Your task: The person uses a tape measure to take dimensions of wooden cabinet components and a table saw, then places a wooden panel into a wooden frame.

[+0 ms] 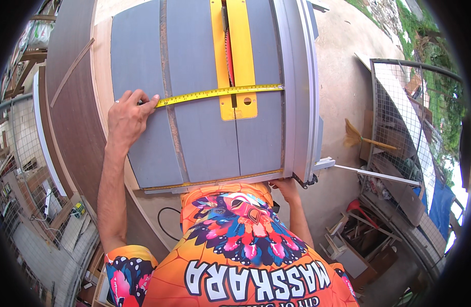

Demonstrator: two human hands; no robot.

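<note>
Fingers of the left hand (pixel 127 116) pinch a yellow measuring tape (pixel 205 94), which runs rightward from them across the grey saw table (pixel 202 143) and yellow insert (pixel 242 51) to the fence (pixel 297 112). The right hand (pixel 287 191) is at the saw table's near edge, its fingers partly hidden, their state indeterminable.

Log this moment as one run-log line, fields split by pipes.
left hand: pinching yellow tape | tape: extended across saw table to fence | right hand: at table's near edge, grip unclear
</note>
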